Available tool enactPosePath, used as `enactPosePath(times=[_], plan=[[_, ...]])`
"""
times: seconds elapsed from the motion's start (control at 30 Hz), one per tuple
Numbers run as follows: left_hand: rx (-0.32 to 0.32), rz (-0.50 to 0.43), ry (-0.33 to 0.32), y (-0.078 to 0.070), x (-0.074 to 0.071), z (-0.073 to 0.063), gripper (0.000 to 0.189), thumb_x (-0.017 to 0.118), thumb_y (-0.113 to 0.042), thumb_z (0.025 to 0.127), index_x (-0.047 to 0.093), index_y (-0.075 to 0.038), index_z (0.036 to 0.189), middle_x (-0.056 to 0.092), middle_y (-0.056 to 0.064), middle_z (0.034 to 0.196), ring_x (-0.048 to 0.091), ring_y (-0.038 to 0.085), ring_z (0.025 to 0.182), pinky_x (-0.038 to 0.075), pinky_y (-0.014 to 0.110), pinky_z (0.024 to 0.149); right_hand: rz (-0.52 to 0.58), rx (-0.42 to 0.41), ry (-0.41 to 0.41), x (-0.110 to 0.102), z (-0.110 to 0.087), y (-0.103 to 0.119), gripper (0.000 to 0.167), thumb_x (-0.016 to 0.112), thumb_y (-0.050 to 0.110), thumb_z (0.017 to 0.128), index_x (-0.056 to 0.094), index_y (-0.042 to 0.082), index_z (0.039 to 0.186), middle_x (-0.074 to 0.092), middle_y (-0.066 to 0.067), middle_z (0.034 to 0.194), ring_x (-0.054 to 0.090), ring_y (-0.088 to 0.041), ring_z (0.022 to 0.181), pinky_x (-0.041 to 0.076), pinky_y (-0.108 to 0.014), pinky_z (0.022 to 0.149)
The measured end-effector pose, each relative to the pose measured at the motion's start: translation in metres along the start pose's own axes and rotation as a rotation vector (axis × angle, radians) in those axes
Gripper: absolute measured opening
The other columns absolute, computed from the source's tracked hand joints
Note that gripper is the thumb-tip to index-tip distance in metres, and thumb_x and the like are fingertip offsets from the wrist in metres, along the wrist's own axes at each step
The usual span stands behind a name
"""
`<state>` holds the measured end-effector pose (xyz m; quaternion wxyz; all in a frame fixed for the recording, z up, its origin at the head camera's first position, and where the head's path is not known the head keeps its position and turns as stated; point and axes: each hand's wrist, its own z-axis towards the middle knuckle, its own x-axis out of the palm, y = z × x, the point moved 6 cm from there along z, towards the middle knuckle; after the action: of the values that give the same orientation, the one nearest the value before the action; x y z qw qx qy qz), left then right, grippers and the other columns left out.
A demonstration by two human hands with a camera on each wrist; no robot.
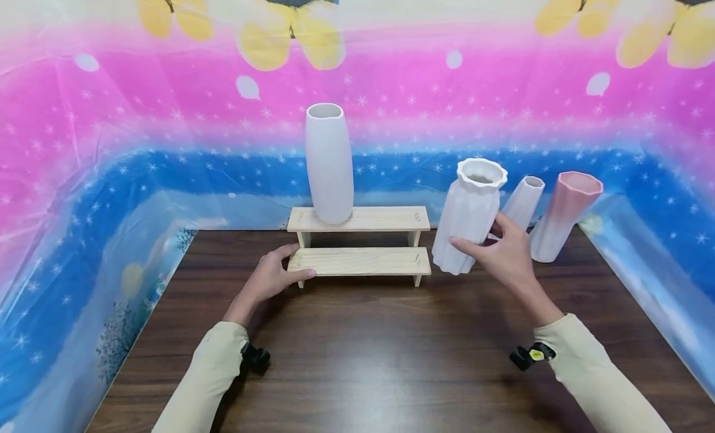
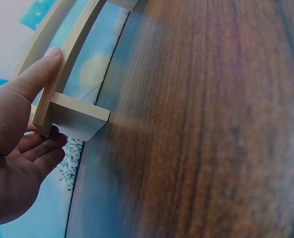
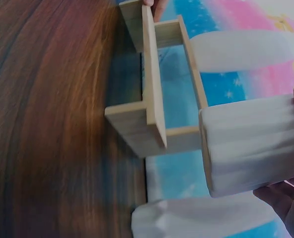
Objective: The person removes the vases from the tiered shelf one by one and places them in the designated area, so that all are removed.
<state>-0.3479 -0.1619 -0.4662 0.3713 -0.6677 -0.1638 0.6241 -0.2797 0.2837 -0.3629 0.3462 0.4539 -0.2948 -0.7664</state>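
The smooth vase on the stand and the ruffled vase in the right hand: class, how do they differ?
The smooth vase stands on the upper shelf; the ruffled vase is in the right hand. The smooth vase has plain sides and a rounded rim, the ruffled vase ribbed sides and a wavy rim. Both are white with open tops.

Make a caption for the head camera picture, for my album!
Left hand grips the wooden stand; right hand holds a wavy-rimmed white vase.
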Motion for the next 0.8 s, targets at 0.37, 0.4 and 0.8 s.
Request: enactPosePath(times=[0.37, 0.4, 0.8], plan=[[0.0, -0.006, -0.001, 0.0, -0.001, 0.0, 0.093, 0.08, -0.052, 0.086, 0.043, 0.002, 0.153, 0.046, 0.022, 0.155, 0.045, 0.038, 0.142, 0.044, 0.056, 0.109, -0.028, 0.015, -0.054, -0.027, -0.01, -0.025, 0.067, 0.095, 0.036, 0.073, 0.065, 0.013, 0.128, 0.072, -0.008, 0.116, 0.067, -0.012, 0.099, 0.054, -0.014, 0.074], [0.001, -0.009, 0.0, 0.0, -0.001, 0.0, 0.093, 0.08, -0.051, 0.086, 0.043, 0.001, 0.153, 0.045, 0.022, 0.155, 0.045, 0.038, 0.141, 0.044, 0.056, 0.108, -0.033, 0.02, -0.053, -0.029, -0.011, -0.028, 0.067, 0.095, 0.036, 0.073, 0.065, 0.014, 0.129, 0.072, -0.008, 0.117, 0.066, -0.011, 0.099, 0.054, -0.013, 0.074], [0.002, -0.009, -0.006, 0.0, 0.0, -0.001, 0.091, 0.08, -0.049, 0.087, 0.044, 0.002, 0.153, 0.045, 0.022, 0.155, 0.043, 0.039, 0.143, 0.042, 0.057, 0.11, -0.162, 0.088, -0.139, -0.058, -0.023, -0.06, 0.074, 0.094, 0.042, 0.073, 0.063, 0.013, 0.134, 0.07, -0.012, 0.124, 0.064, -0.017, 0.106, 0.047, -0.007, 0.075]])
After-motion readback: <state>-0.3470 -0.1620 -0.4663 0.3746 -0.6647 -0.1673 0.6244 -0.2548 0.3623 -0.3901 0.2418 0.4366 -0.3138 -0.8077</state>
